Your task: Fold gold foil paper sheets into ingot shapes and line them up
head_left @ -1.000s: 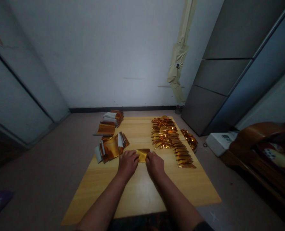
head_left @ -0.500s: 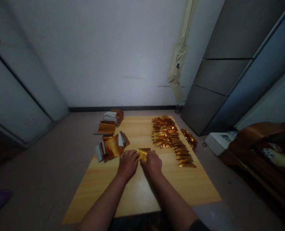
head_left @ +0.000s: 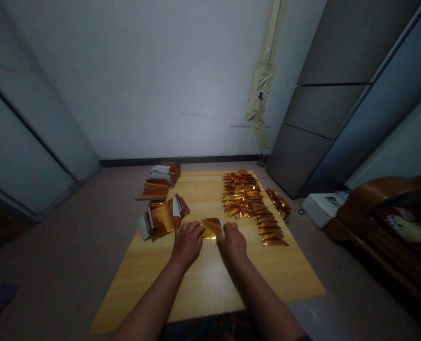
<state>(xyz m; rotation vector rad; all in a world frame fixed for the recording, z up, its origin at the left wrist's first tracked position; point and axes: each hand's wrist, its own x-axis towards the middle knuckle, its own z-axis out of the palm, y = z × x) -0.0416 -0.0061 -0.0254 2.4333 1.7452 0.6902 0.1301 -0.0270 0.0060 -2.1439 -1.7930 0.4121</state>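
Observation:
A gold foil paper sheet [head_left: 210, 228] lies low over the near middle of the table between my hands. My left hand [head_left: 188, 241] is closed on its left end, thumb and fingers pressed together. At the other end, my right hand [head_left: 233, 242] has its fingers curled at the right edge; its fingertips are partly hidden. To the left is a pile of loose gold foil sheets [head_left: 162, 217], some turned to their pale backs. On the right, folded gold foil pieces [head_left: 241, 194] overlap in rows, with a line of them [head_left: 270, 229] running towards me.
More foil sheets [head_left: 155, 188] sit at the table's [head_left: 196, 293] far left corner. Beyond the right edge is a heap of gold pieces [head_left: 279, 203]. A white box [head_left: 320, 210], a wooden seat [head_left: 380, 237] and a grey refrigerator [head_left: 317, 109] stand to the right.
My right hand has moved a little to the right, and more of the gold foil sheet shows between my hands. My left hand stays at its left end.

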